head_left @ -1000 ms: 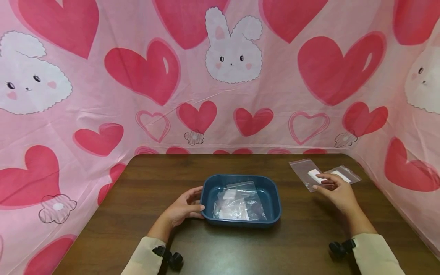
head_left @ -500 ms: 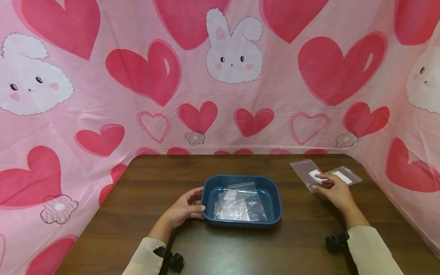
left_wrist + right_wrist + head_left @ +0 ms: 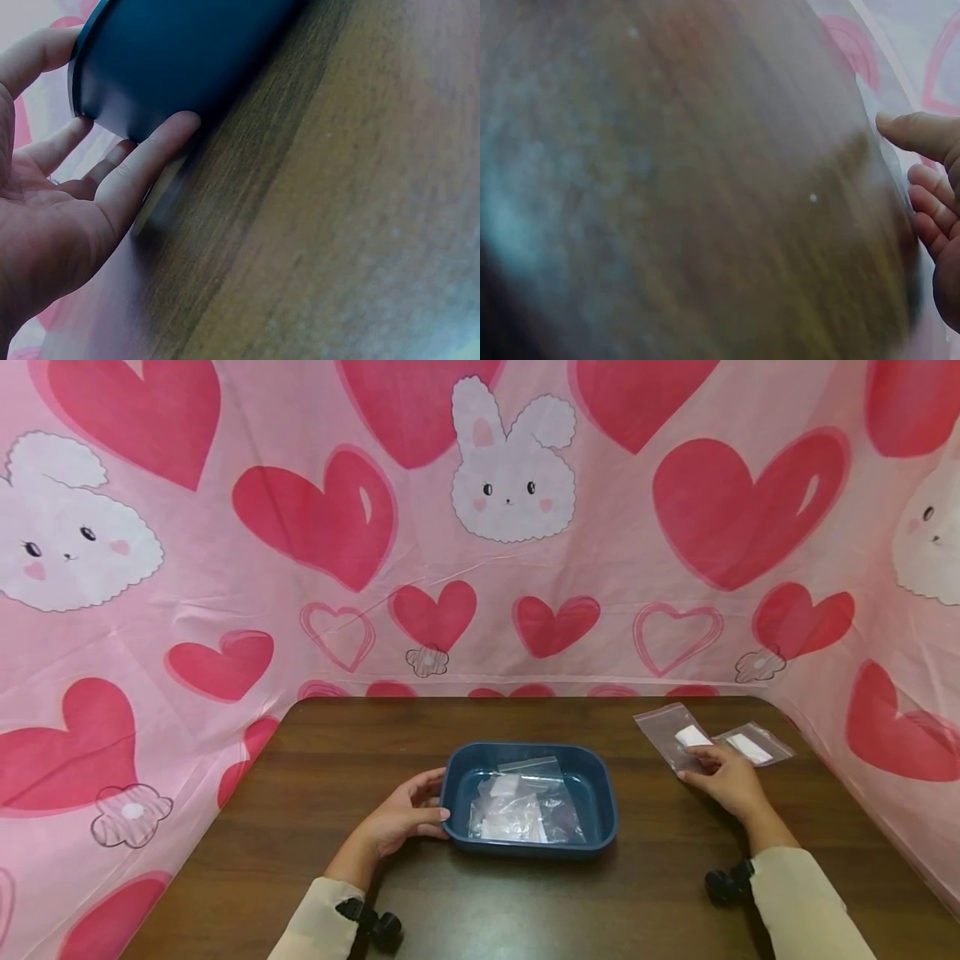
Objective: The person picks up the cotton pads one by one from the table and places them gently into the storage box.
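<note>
A dark blue rectangular tray (image 3: 603, 802) stands on the table, with several clear zip bags (image 3: 517, 806) holding white pieces inside it. My left hand (image 3: 401, 814) grips the tray's left end, its thumb near the rim. In the left wrist view, the fingers of that hand (image 3: 67, 202) lie against the tray's outer wall (image 3: 172, 60). At the far right, my right hand (image 3: 731, 785) pinches the near end of a clear zip bag (image 3: 663, 727) with a white piece in it. In the right wrist view, the right hand (image 3: 937, 180) shows only at the edge.
Another zip bag (image 3: 757, 745) with a white piece lies behind the right hand, near the table's right edge. The brown wooden table (image 3: 360, 735) is closed in by a pink curtain (image 3: 420, 543) with hearts and rabbits at the back and sides.
My right hand has moved slightly left and its fingers have closed on the bag's near end; the bag has shifted a little. The left hand and the tray stay put.
</note>
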`<state>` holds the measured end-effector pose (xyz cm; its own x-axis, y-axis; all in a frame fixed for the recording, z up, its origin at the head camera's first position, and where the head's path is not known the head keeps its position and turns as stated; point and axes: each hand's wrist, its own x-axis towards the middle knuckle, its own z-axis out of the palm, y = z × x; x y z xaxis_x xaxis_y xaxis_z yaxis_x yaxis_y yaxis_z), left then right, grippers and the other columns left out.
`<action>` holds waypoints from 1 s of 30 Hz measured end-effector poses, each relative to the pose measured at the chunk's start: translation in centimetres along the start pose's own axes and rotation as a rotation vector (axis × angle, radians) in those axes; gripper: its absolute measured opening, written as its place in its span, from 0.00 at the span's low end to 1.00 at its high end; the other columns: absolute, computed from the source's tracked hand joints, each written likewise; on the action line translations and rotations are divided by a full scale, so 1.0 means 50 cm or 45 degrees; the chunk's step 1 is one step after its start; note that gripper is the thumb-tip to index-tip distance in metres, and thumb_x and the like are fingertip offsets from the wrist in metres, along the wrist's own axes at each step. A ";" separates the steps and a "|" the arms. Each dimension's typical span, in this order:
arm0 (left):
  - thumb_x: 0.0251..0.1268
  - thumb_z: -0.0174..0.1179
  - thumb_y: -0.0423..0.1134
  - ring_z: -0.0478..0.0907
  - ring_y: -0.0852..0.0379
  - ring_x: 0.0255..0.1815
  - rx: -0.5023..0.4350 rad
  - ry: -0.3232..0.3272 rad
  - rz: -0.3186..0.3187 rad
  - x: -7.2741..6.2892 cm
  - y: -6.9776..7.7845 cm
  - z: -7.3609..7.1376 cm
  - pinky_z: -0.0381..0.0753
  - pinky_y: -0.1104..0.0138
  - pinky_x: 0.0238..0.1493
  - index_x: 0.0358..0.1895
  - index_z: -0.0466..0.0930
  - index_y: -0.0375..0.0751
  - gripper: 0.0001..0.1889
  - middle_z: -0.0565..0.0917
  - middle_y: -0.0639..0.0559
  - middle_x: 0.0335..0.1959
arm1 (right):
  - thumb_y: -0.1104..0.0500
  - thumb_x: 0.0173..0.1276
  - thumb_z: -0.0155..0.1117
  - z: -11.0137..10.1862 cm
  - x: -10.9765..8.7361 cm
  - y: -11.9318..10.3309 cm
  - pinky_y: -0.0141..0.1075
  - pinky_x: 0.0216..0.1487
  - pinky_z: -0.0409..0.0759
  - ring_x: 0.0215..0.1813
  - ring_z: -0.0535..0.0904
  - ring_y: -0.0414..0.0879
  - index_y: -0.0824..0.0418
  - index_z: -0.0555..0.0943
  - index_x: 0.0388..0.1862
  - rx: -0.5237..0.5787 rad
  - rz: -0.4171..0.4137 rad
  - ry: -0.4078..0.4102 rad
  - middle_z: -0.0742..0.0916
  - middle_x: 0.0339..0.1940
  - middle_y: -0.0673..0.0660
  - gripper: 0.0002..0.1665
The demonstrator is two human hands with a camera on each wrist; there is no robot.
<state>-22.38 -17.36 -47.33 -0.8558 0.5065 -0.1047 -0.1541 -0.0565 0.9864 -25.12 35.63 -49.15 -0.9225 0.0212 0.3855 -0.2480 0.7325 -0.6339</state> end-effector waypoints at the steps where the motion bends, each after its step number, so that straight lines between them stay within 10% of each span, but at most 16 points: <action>1: 0.64 0.61 0.28 0.75 0.40 0.58 0.000 0.000 0.001 0.000 -0.001 0.000 0.82 0.49 0.48 0.74 0.55 0.37 0.37 0.62 0.32 0.70 | 0.63 0.53 0.77 0.001 0.000 0.001 0.26 0.36 0.74 0.43 0.80 0.63 0.71 0.83 0.48 -0.017 -0.002 -0.003 0.84 0.42 0.71 0.23; 18: 0.65 0.59 0.27 0.75 0.40 0.58 0.013 -0.011 0.009 -0.001 0.000 0.000 0.82 0.49 0.48 0.74 0.54 0.36 0.36 0.61 0.30 0.71 | 0.68 0.57 0.72 0.003 0.001 -0.001 0.43 0.38 0.76 0.41 0.80 0.61 0.71 0.85 0.41 -0.146 -0.038 -0.022 0.86 0.39 0.69 0.12; 30: 0.65 0.59 0.28 0.75 0.40 0.58 0.014 -0.014 0.003 0.000 0.001 0.000 0.82 0.49 0.49 0.74 0.54 0.36 0.36 0.61 0.30 0.71 | 0.71 0.56 0.71 0.007 -0.001 0.004 0.32 0.29 0.72 0.30 0.76 0.43 0.66 0.86 0.31 -0.142 -0.075 0.119 0.86 0.28 0.60 0.04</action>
<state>-22.41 -17.37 -47.30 -0.8506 0.5160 -0.1008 -0.1463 -0.0481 0.9881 -25.22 35.53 -49.54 -0.8744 0.0356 0.4839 -0.2618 0.8051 -0.5322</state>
